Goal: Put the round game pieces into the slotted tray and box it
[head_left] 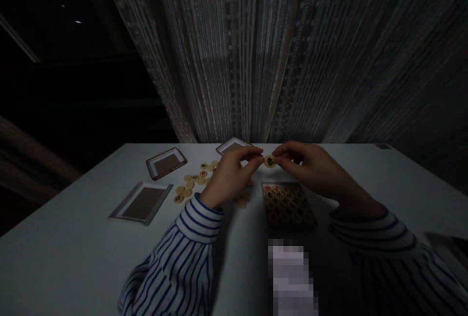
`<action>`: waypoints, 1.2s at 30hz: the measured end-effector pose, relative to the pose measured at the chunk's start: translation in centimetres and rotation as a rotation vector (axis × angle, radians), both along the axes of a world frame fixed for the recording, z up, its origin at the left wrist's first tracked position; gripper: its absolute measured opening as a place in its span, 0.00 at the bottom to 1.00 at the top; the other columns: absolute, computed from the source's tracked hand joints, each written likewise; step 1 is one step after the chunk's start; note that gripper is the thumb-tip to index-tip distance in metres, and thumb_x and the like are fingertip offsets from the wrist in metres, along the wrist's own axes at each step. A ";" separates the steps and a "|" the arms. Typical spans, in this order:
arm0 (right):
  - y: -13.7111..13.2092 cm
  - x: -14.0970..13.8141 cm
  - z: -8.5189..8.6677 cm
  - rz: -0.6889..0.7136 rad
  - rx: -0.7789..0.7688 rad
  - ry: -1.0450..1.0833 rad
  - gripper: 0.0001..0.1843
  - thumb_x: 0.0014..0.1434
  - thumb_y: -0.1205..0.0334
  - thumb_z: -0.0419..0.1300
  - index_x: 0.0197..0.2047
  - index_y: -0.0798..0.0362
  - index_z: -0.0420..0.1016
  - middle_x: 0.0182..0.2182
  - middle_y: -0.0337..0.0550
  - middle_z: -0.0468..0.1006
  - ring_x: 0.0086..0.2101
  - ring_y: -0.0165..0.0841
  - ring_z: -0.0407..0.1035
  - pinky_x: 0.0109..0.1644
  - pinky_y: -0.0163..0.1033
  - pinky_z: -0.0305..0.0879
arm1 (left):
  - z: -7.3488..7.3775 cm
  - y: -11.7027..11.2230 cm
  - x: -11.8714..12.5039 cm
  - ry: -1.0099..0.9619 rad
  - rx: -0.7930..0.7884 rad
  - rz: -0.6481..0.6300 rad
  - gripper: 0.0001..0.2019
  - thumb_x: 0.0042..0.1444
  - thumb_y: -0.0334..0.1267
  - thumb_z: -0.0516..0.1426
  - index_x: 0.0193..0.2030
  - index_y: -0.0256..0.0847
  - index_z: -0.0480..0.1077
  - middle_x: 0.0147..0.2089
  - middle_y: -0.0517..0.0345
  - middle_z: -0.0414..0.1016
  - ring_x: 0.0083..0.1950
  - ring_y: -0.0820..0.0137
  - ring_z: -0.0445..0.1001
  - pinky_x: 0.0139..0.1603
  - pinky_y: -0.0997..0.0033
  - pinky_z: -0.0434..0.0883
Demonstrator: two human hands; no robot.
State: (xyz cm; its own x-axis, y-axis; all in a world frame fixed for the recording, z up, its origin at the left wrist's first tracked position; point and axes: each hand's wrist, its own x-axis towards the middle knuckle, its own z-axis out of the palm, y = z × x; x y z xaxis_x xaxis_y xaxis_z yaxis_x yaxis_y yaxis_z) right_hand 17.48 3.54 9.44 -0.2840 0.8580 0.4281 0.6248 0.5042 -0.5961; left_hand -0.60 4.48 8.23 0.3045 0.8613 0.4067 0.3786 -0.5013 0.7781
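Observation:
A round wooden xiangqi piece (269,161) with a dark character on its face is held up above the table, pinched between both hands. My left hand (232,172) grips its left edge with thumb and forefinger, and my right hand (309,167) pinches the right edge the same way. Just below sits a box (263,199) filled with rows of similar pieces, the back row marked in red and the others dark. Loose xiangqi pieces (188,185) lie scattered to the left, some face up, others blank side up; my left hand and forearm hide part of them.
On the left of the white table (73,238) lie a rimmed tray (166,164) and a pale-edged flat box (142,203). Another tray (234,144) is at the back, partly behind my left hand. A curtain (234,52) hangs beyond. The room is dim; a blurred patch covers the front.

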 end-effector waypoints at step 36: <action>0.0 -0.2 -0.3 0.027 0.152 -0.300 0.15 0.55 0.58 0.56 0.46 0.52 0.72 0.37 0.41 0.78 0.35 0.32 0.70 0.36 0.36 0.63 | -0.2 0.0 1.1 -0.174 -0.299 0.075 0.10 0.53 0.35 0.56 0.39 0.33 0.75 0.34 0.54 0.77 0.32 0.73 0.72 0.32 0.76 0.66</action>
State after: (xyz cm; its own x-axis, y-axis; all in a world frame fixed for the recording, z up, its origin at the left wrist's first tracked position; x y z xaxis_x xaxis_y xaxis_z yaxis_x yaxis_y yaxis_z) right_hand 17.32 3.57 9.11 -0.4384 0.7810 0.4448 0.7460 0.5922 -0.3045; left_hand 0.52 4.50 8.05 0.1843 0.9675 0.1732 0.2549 -0.2172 0.9422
